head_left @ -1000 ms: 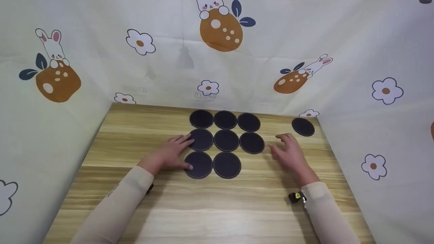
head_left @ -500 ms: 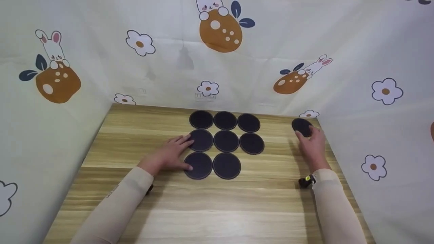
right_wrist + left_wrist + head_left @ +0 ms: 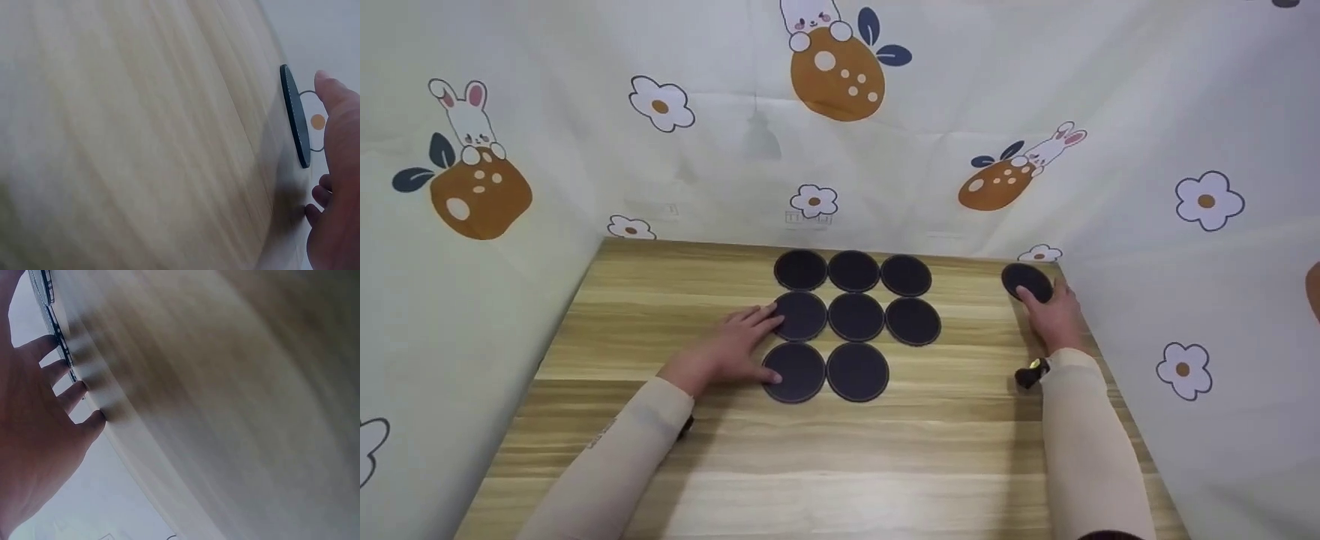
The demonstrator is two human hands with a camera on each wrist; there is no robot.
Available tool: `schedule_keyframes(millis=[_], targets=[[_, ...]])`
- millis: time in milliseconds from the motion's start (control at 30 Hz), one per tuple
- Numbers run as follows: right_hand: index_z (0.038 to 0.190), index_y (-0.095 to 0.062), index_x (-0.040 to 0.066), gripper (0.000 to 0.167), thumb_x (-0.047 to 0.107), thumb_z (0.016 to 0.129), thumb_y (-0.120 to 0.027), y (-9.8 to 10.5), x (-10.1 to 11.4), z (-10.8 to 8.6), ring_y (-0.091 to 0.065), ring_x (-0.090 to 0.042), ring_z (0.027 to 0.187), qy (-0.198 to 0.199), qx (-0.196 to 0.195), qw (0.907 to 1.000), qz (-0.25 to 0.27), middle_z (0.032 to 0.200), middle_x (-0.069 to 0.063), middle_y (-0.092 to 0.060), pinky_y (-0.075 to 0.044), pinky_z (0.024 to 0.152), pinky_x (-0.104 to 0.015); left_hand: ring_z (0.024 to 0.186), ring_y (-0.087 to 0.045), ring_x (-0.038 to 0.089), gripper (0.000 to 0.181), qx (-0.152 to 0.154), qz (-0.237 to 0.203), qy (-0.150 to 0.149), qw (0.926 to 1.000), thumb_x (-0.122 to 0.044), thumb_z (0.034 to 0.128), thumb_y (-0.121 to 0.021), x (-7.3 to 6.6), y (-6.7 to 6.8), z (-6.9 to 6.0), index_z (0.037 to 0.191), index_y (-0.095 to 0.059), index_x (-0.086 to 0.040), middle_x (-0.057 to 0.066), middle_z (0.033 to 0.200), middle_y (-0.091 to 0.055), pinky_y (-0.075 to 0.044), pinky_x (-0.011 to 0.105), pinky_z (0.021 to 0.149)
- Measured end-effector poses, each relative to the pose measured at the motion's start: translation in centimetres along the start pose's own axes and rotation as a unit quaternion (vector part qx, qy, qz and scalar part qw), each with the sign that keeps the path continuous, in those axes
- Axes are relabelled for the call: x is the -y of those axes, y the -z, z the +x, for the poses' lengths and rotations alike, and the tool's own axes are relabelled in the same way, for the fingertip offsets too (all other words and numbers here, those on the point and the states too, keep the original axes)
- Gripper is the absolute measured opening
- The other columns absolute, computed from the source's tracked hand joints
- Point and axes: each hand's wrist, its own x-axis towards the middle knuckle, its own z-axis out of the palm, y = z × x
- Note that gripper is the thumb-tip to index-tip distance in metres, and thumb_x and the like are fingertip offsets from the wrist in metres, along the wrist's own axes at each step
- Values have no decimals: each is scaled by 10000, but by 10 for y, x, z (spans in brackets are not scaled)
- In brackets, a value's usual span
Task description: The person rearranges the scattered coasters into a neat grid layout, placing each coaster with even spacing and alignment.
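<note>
Several round black coasters with stitched rims lie flat on the wooden table in the head view. Fingertips of my left hand (image 3: 724, 349) rest on the left edge of the middle-left coaster (image 3: 802, 316), and its thumb touches the front-left coaster (image 3: 799, 373). A lone coaster (image 3: 1024, 280) lies at the far right. Over that coaster's near right side is my right hand (image 3: 1056, 319), thumb above it and fingers by its right edge. In the right wrist view, the thumb (image 3: 332, 90) stands apart from the coaster's face, and the other fingertips are low near the table.
The coasters in the middle form close rows: back, centre, and a front row of two ending in the front-right coaster (image 3: 858, 372). Printed fabric (image 3: 720, 165) walls the table (image 3: 780, 465) at the back and both sides.
My right hand has moved from beside the middle rows out to the lone coaster, and its fingers have spread since half a second ago. My left hand stays on the coasters.
</note>
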Motion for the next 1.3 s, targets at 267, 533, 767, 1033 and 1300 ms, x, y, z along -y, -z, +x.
schedule_keyframes(millis=[267, 533, 767, 1033, 1300], targets=[[1723, -179, -77, 1101, 678, 1047, -611, -13, 10, 7, -180, -608, 1610, 31, 176, 9990, -412, 1737, -427, -154, -183, 1316, -677, 1666, -181, 475, 1138, 3, -61, 58, 10000, -653, 868, -868, 2, 1, -5, 1740, -362, -126, 114, 1841, -194, -168, 711, 1307], [1741, -185, -28, 1104, 684, 1026, -634, -22, 12, 9, -152, -603, 1621, 38, 136, 9988, -468, 1745, -424, -132, -151, 1314, -692, 1659, -206, 477, 1135, -53, 54, -2, 10000, -662, 868, -860, 1, 0, -6, 1733, -374, -110, 128, 1834, -216, -200, 714, 1299], [1738, -209, -26, 1105, 698, 1020, -636, -25, 7, 10, -149, -580, 1627, 35, -9, 9985, -548, 1751, -395, -164, -132, 1299, -724, 1659, -211, 472, 1131, -33, 116, -77, 9999, -673, 880, -842, 0, 1, -4, 1737, -364, -109, 128, 1834, -213, -220, 719, 1292], [1727, -267, -24, 1083, 709, 1021, -638, -28, 5, 12, -172, -570, 1627, -100, -219, 9980, -584, 1761, -361, -200, -112, 1298, -731, 1652, -216, 487, 1140, -55, 125, -115, 9998, -673, 876, -846, -2, 2, -2, 1735, -363, -101, 139, 1833, -209, -213, 722, 1292], [1676, -361, -78, 1039, 641, 1008, -703, -30, 3, 15, -305, -547, 1584, -192, -604, 9975, -315, 1705, -369, -328, -219, 1306, -659, 1660, -195, 482, 1133, -52, -23, -91, 9999, -655, 880, -855, -3, 2, -2, 1737, -360, -105, 134, 1836, -201, -211, 717, 1295]])
